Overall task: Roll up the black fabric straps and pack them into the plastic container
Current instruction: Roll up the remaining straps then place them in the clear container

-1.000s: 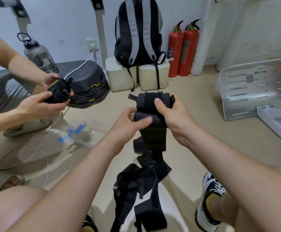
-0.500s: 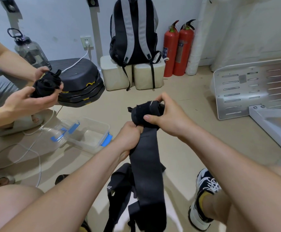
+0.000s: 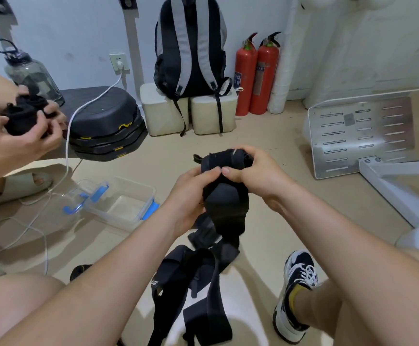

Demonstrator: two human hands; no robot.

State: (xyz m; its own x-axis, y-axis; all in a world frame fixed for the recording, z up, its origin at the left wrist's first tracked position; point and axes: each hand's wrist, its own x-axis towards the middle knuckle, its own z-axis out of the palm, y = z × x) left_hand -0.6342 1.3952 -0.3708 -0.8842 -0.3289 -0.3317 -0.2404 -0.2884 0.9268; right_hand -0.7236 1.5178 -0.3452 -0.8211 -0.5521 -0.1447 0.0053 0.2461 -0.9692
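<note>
Head view | left hand [image 3: 191,193], right hand [image 3: 256,171] grip rolled black fabric strap [image 3: 224,159], axis sideways, tail hanging below | clear plastic container [image 3: 124,209] lower-left

The black fabric strap [image 3: 224,203] is at the centre of the frame. Its top is wound into a thick roll pinched between the left hand [image 3: 191,196] and the right hand [image 3: 253,171], and its tail hangs in a wide slack band down to a heap of more black straps [image 3: 178,270] at lower centre. The plastic container [image 3: 121,217], clear with blue latches, stands open on the floor left of centre, apart from the strap.
</note>
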